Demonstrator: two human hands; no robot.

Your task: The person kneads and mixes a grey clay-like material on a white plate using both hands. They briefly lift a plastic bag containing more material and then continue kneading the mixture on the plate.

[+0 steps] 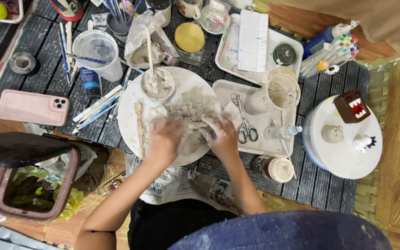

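Note:
A lump of grey clay [191,112] lies on a round white board [128,109] on the dark slatted table. My left hand [164,139] presses on the clay's near left side and my right hand [222,135] grips its near right side; both are smeared with clay. A small white cup of grey slurry [158,84] with a wooden stick [149,48] standing in it sits at the board's far edge. A flat wooden modelling tool [139,121] lies on the board left of my left hand.
Scissors [244,124] lie on a white tray [261,147] beside a clay-coated jug [276,93]. A pink phone [32,107], plastic beaker [99,53], brushes, a paint palette [252,40] and markers surround it. Small figurines stand on a round stand [343,159]; a bin [35,178] sits left.

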